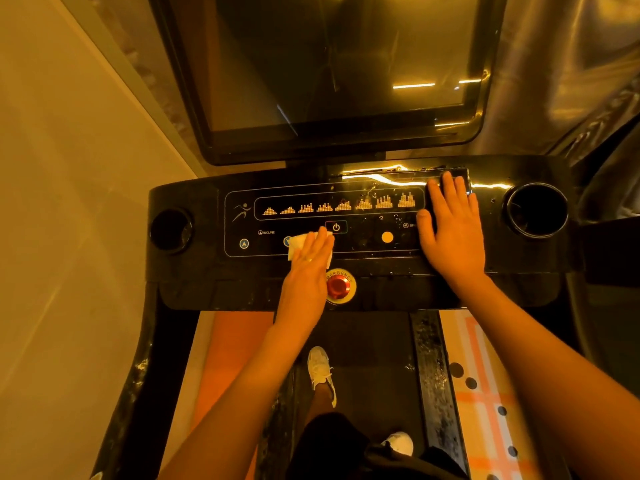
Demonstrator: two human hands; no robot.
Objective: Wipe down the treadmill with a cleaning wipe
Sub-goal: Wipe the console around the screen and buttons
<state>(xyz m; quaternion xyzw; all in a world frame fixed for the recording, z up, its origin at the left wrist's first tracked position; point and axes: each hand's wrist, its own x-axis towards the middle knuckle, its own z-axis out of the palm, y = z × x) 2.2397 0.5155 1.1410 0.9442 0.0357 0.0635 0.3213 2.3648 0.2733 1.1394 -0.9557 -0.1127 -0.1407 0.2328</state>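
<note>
Two flat hands on the treadmill console (194, 199): left hand (308, 261) presses a wipe (295, 245), perhaps folded; right hand (450, 230) empty

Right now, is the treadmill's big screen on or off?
Off, it seems: the treadmill screen is dark, showing only reflected lights, no image.

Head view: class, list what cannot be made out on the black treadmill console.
All in the head view:
- White cleaning wipe: mostly under the left hand.
- Second blue round button: symbol covered by the wipe.
- White printed label: cut short by the right hand.
- Glossy black screen: shows only reflections.
</note>
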